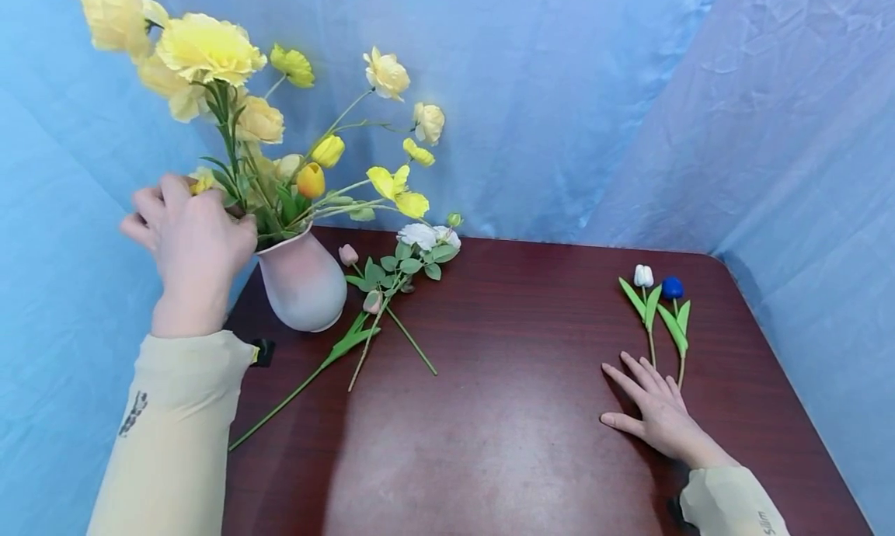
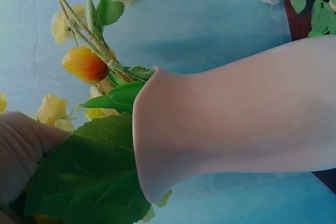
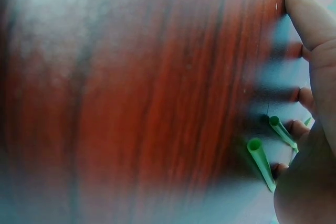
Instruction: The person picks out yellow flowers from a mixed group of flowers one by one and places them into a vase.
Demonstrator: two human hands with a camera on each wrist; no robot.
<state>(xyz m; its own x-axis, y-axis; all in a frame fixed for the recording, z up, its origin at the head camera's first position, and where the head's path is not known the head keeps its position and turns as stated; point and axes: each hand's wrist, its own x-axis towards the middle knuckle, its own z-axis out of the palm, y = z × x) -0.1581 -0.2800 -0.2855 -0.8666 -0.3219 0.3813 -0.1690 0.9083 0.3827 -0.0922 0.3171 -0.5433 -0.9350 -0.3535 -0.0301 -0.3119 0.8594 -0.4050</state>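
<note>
My left hand (image 1: 192, 229) is at the mouth of the pink-and-grey vase (image 1: 304, 283), its fingers bent around a yellow flower (image 1: 203, 180) low in the bouquet. In the left wrist view the thumb (image 2: 39, 135) presses by a broad green leaf (image 2: 89, 169) at the vase's flared rim; the other fingers are mostly hidden. Yellow blooms and an orange tulip (image 1: 311, 180) rise from the vase. My right hand (image 1: 660, 415) lies with spread fingers low over the table, just below the stems of a white tulip (image 1: 644, 276) and a blue tulip (image 1: 672, 287).
On the dark red wooden table (image 1: 503, 412), white roses (image 1: 418, 237) and pink tulips (image 1: 348, 255) lie crossed beside the vase. Blue cloth (image 1: 517, 109) hangs behind and at both sides. A small black object (image 1: 262, 353) sits near the left sleeve.
</note>
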